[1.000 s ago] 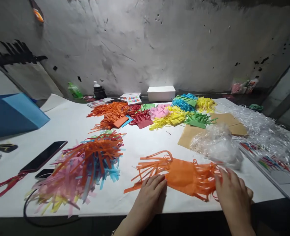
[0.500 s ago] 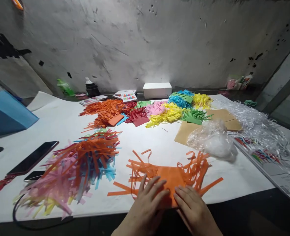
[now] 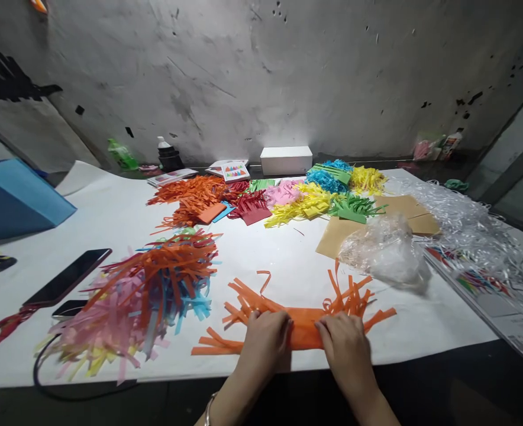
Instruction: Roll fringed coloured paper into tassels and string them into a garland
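Pinching a fringed orange sheet [image 3: 306, 328] near the counter's [image 3: 261, 248] front edge, we grasp it with left hand [image 3: 265, 337] and right hand [image 3: 345, 340] either side of its uncut middle, apparently folding it. The next move likely calls for keeping edges even. Most fingertips are hidden; a blue object [image 3: 22, 198] is cut off at left.
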`<action>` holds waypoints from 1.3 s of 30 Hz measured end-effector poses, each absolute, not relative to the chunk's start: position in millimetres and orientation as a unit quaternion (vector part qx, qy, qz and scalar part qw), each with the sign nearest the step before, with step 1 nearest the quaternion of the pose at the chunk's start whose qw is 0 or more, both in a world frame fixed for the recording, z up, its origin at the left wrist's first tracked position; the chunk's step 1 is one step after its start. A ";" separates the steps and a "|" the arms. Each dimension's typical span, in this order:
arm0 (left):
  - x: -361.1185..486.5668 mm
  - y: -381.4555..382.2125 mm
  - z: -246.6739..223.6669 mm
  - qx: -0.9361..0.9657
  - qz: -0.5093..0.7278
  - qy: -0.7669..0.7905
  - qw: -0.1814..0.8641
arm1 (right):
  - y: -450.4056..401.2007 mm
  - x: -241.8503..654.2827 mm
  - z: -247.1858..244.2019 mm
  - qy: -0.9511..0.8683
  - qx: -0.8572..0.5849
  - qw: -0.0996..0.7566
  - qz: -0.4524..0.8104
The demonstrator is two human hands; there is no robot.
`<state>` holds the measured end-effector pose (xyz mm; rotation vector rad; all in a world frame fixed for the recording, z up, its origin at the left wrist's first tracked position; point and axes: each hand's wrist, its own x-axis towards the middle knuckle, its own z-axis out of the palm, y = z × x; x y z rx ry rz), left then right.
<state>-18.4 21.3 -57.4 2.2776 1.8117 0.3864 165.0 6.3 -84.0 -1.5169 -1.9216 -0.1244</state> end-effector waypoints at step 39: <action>-24.3 20.3 -58.8 0.841 0.243 0.481 0.052 | 10.4 183.2 -80.1 -0.824 -0.448 0.347 0.020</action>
